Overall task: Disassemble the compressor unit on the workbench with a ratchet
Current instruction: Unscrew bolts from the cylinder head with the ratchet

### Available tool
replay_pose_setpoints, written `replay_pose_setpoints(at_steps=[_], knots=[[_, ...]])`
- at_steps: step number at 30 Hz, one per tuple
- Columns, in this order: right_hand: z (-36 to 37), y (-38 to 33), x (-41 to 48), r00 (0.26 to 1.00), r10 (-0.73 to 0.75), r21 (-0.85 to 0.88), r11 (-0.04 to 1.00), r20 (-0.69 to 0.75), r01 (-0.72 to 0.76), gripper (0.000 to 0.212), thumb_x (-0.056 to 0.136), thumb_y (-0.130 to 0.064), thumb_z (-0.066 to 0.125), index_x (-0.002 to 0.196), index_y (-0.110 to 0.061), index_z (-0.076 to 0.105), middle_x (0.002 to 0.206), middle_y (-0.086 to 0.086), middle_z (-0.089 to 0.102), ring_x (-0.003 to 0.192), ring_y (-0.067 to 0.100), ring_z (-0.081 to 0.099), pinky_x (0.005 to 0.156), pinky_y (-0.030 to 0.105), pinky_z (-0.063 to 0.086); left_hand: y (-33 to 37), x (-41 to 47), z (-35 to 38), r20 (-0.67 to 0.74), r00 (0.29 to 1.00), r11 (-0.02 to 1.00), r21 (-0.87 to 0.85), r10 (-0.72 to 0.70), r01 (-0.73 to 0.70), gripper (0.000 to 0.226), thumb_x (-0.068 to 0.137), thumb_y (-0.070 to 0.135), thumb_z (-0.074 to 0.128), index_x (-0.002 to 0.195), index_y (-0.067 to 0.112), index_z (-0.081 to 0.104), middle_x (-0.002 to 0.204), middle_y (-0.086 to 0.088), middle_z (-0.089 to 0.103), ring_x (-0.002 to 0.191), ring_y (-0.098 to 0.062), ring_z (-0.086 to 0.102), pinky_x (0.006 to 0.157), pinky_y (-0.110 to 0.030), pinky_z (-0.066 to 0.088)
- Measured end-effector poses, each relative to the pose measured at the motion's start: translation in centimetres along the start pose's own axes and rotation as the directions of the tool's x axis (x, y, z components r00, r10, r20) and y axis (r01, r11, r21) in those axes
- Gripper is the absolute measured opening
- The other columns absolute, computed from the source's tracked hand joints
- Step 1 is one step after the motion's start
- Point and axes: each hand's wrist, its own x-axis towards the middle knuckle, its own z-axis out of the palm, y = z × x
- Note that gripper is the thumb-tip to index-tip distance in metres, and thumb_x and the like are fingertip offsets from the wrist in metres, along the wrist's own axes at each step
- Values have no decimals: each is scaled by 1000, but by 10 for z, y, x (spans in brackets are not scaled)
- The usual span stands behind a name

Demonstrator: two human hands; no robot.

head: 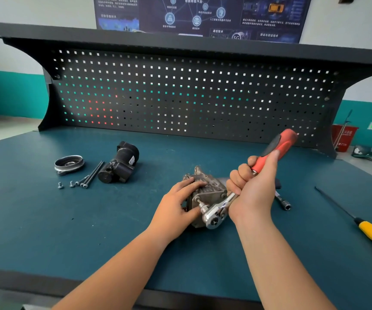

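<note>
Behind ratchet (214, 217), compressor (211, 186), leftward bolts (89, 177), perhaps pulley (68, 163)

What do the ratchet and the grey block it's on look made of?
The ratchet has a bright, mirror-glinting head, probably chromed steel; its red-and-black grip looks matte rubber or plastic. The compressor body is a dull, stained grey casting, likely aluminium.

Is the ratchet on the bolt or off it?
On. The ratchet sits socket-first on a bolt in the compressor; the right hand grips it.
</note>
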Motion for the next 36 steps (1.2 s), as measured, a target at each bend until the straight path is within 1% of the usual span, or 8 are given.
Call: replay_pose_setpoints(at_steps=[9,12,16,20,24,27,30,36], knots=[[0,-4,0,999,29,-51,998,37,-27,46,97,-54,34,66,-19,33,43,-10,19,35,6,13,35,15,12,2,-1,-1,17,1000,1000,4,-7,7,65,74,15,76,113,58,47,132,20,41,128,3,34,101,-38,45],[9,-2,-2,973,15,-174,984,229,25,45,94,-52,41,66,-18,33,40,-11,23,31,4,18,35,12,16,0,-1,-1,22,1000,1000,-9,-15,15,66,72,15,75,113,59,47,132,21,42,128,2,36,100,-38,45],[32,11,-11,781,105,-453,858,616,242,37,88,-40,52,66,-15,37,44,-11,31,33,2,24,35,15,22,0,-1,0,17,1000,999,-32,12,-11,45,65,25,66,103,49,61,117,23,53,111,-7,52,85,-32,50],[44,14,-14,635,268,-597,706,724,382,35,86,-41,52,67,-15,38,41,-15,31,35,1,24,38,15,23,2,-1,1,34,999,1000,-5,-9,9,41,72,15,68,84,50,52,98,17,56,99,-19,58,80,-32,50],[37,2,-10,728,235,-501,849,644,168,35,87,-41,46,69,-12,39,39,-13,30,31,1,23,33,13,22,4,-14,-8,-9,1000,999,-40,-5,5,56,72,20,63,125,30,49,124,19,51,118,2,45,97,-17,39],[29,-5,-8,808,194,-440,894,557,88,39,73,-52,46,68,-15,38,40,-13,27,32,3,20,35,13,17,12,-27,-11,-323,938,963,-267,-126,38,11,80,21,65,90,19,61,79,12,66,72,-3,63,63,-15,46],[27,-5,-8,842,149,-403,911,518,86,41,72,-55,44,70,-15,38,41,-12,26,33,3,18,36,15,16,25,-31,-4,-91,940,864,-430,-330,262,33,88,30,62,67,4,64,57,-2,66,40,-14,54,46,-20,44],[27,-1,-17,844,79,-387,909,531,158,39,73,-49,45,69,-11,39,41,-12,29,33,2,21,33,13,21,36,-22,18,168,848,597,-642,-503,481,51,85,29,64,41,22,39,43,6,37,37,-8,23,36,-17,18]])
